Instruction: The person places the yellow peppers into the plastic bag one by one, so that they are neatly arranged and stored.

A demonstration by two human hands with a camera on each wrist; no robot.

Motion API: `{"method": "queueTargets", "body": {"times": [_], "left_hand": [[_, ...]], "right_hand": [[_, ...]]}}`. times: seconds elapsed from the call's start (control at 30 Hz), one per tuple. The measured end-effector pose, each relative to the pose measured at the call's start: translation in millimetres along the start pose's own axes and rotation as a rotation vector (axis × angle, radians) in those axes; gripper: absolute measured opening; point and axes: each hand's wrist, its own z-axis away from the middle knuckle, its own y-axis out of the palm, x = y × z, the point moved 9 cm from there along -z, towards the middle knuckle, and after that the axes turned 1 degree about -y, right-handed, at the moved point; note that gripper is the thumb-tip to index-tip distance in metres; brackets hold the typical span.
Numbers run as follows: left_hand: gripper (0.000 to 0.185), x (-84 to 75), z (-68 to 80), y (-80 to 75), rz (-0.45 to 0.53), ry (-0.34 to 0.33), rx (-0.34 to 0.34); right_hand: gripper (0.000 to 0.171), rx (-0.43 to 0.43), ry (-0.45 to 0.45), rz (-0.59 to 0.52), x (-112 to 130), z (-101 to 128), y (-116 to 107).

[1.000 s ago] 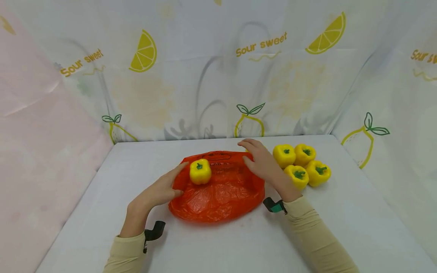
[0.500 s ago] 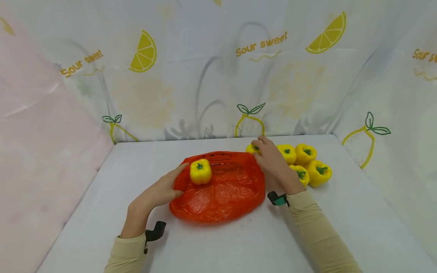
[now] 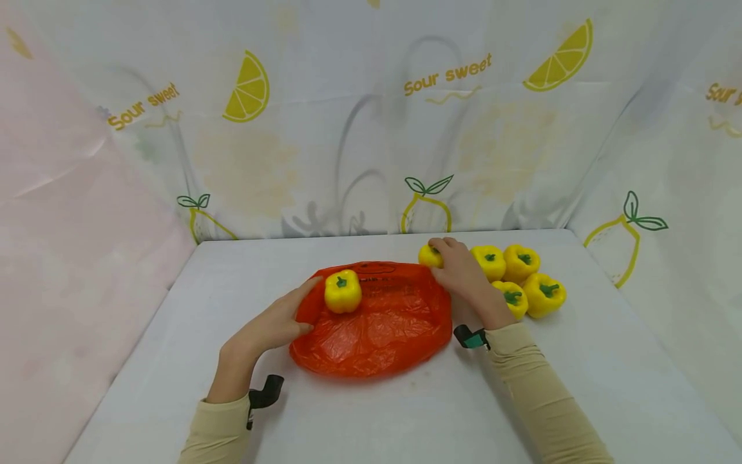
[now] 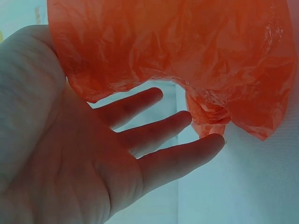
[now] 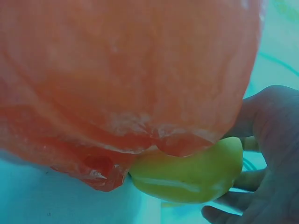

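Note:
A red plastic bag (image 3: pixel 371 345) lies spread on the white table, with a yellow bell pepper (image 3: pixel 342 292) resting on its left part. My left hand (image 3: pixel 269 327) is at the bag's left edge. In the left wrist view its fingers (image 4: pixel 154 133) stretch out apart under the red plastic, and part of the thumb side is hidden behind it. My right hand (image 3: pixel 464 276) reaches past the bag's far right corner and grips another yellow bell pepper (image 5: pixel 196 172), fingers over its right side. The bag covers part of that pepper in the right wrist view.
Several yellow bell peppers (image 3: pixel 545 295) with green stems sit grouped right of the right hand. A printed white curtain (image 3: pixel 324 161) hangs behind the table (image 3: pixel 371 425), and a pinkish cloth (image 3: pixel 87 258) hangs at the left.
My right hand has moved right and away from the bag's upper right to the pepper behind it, and its fingers have closed on that pepper. The left hand has stayed in place.

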Motion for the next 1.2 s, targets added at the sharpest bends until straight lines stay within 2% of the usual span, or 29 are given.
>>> {"method": "queueTargets", "body": {"times": [0.2, 0.33, 0.6, 0.73, 1.0, 1.2], "left_hand": [[0.085, 0.2, 1.3, 0.2, 0.003, -0.014, -0.001], [0.084, 1.6, 0.8, 1.1, -0.004, -0.022, 0.001], [0.087, 1.0, -0.7, 0.6, -0.023, -0.003, -0.002], [0.088, 0.5, -0.2, 0.1, -0.015, -0.001, -0.001], [0.087, 0.2, 0.6, 0.0, -0.008, -0.014, 0.008], [0.087, -0.3, 0.6, 0.5, -0.004, -0.015, 0.014]], "right_hand": [[0.054, -0.028, 0.014, -0.039, -3, -1, 0], [0.054, -0.079, 0.005, -0.067, -3, 1, -7], [0.050, -0.246, -0.132, -0.079, 15, 10, -32], [0.050, -0.294, -0.180, -0.102, 23, 14, -40], [0.049, -0.307, -0.245, -0.164, 46, 26, -52], [0.050, -0.249, -0.297, -0.185, 68, 35, -54]]}}
